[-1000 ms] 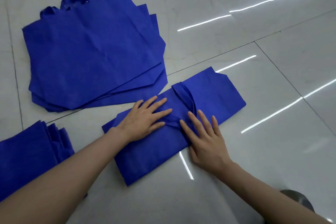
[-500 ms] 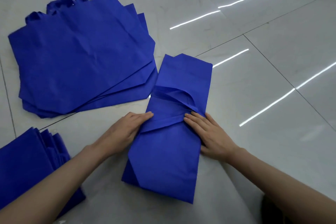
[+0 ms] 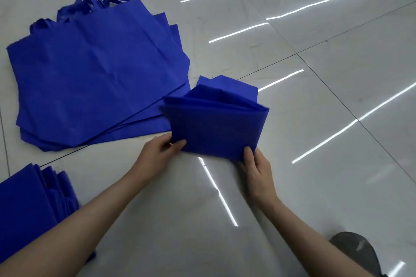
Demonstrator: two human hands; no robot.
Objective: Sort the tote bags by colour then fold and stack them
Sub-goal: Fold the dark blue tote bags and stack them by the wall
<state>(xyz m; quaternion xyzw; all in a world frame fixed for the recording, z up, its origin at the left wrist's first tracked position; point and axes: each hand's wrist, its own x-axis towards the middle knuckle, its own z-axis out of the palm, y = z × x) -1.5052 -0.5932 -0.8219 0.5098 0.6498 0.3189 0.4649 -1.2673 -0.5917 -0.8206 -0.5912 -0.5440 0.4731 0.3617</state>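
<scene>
A blue tote bag (image 3: 216, 126) lies folded over on the pale floor in the middle of the head view, its near half raised and doubled over the far half. My left hand (image 3: 161, 150) pinches its near left corner. My right hand (image 3: 255, 164) pinches its near right corner, thumb on top. A pile of unfolded blue tote bags (image 3: 96, 74) lies flat at the back left, handles pointing away. A stack of folded blue bags (image 3: 29, 200) sits at the left edge.
The glossy tiled floor (image 3: 315, 119) has dark grout lines and bright light reflections. A grey rounded shape (image 3: 358, 252), perhaps a knee, shows at the bottom right.
The bag was turned from crosswise to lengthwise. Then both hands took its near end and lifted it over toward the far end, halving its length.
</scene>
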